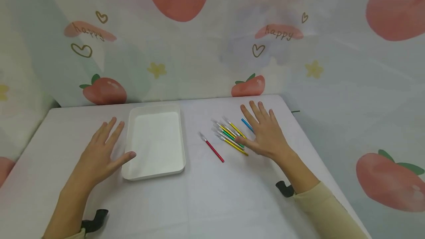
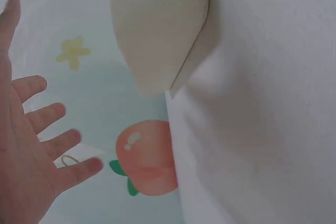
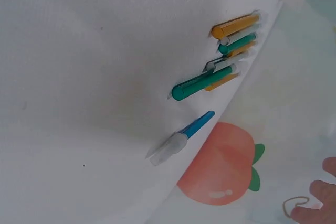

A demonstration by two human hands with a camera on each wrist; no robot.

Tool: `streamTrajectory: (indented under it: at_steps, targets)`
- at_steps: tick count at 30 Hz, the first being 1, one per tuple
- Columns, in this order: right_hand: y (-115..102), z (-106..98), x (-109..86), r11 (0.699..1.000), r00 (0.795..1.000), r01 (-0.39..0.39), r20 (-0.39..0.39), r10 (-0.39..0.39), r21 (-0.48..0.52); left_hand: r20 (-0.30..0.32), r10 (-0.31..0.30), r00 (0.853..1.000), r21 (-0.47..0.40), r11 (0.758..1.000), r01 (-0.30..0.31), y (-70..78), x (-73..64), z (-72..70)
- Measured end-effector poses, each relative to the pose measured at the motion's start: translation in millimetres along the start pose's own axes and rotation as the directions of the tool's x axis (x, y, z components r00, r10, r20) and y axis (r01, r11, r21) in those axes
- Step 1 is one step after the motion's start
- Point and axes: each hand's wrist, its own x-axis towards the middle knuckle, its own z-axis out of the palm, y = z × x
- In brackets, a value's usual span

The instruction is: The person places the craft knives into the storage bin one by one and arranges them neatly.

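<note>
- We saw the left hand (image 1: 99, 152) with its fingers spread wide and nothing held; its thumb hung over the near-left rim of the white tray (image 1: 154, 145).
- That tray, smooth and matt, was a shallow rectangle with rounded corners and low walls, lying to the right of the left fingertips.
- We found the right hand (image 1: 265, 135) spread wide too, palm down and holding nothing, its thumb above the ends of the bunched sticks (image 1: 236, 147).
- Those slim, pen-like sticks lay left of the right thumb: straight shiny barrels in yellow, green and silver, their clear tips pointing away from us and leftward.
- Farther left of that thumb, apart from the bunch, we noticed the red stick (image 1: 215, 151), also clear-tipped.
- The blue stick (image 1: 247, 125) lay below the right fingers, partly hidden from the head view; at the right wrist we made out its translucent cap.
- Under both hands we had a table (image 1: 199, 198) covered in white cloth, soft and faintly creased.
- Beyond the fingertips rose a pale, lightly wrinkled backdrop (image 1: 206, 54), printed with red fruit, yellow flowers, hearts and the word "happy"; it continued along both sides of us.
</note>
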Motion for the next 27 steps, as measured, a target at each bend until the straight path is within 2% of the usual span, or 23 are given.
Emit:
streamTrajectory:
  at_steps: [3,6,8,10,14,16,17,20,23,25,27]
  targets:
    - [6,1,2.6,0.997,0.999,-0.034,0.004,0.034,0.064,0.047,-0.071,0.996,-0.086,0.993,0.074,-6.4,1.2,1.1]
    - [12,3,5.0,0.979,0.996,-0.086,0.023,0.083,0.186,0.098,-0.145,0.985,-0.155,0.975,0.159,-15.6,2.7,3.5]
    - [18,4,7.5,0.949,0.992,-0.129,0.048,0.12,0.286,0.118,-0.186,0.975,-0.203,0.957,0.207,-22.4,3.9,6.6]
    - [25,7,10.1,0.901,0.983,-0.183,0.084,0.163,0.394,0.151,-0.228,0.962,-0.248,0.933,0.26,-28.9,4.1,10.2]
    - [40,16,14.4,0.788,0.946,-0.324,0.204,0.254,0.524,0.257,-0.291,0.921,-0.37,0.851,0.372,-39.9,1.0,18.9]
    - [48,21,16.7,0.756,0.922,-0.385,0.264,0.285,0.529,0.302,-0.308,0.902,-0.43,0.801,0.417,-43.5,-1.0,22.3]
    - [52,23,18.2,0.746,0.912,-0.406,0.287,0.293,0.527,0.318,-0.311,0.896,-0.465,0.772,0.433,-44.8,-1.6,23.3]
    - [59,29,22.7,0.725,0.883,-0.458,0.352,0.309,0.513,0.34,-0.294,0.893,-0.559,0.701,0.443,-46.6,-2.3,25.8]
    - [63,35,26.7,0.72,0.857,-0.495,0.411,0.312,0.486,0.368,-0.275,0.888,-0.628,0.631,0.456,-46.8,-2.1,27.8]
    - [65,39,28.7,0.722,0.838,-0.516,0.445,0.314,0.461,0.386,-0.269,0.882,-0.649,0.6,0.467,-47.0,-2.3,29.1]
    - [67,44,30.2,0.735,0.823,-0.528,0.468,0.321,0.425,0.4,-0.262,0.878,-0.659,0.583,0.475,-47.3,-3.3,30.1]
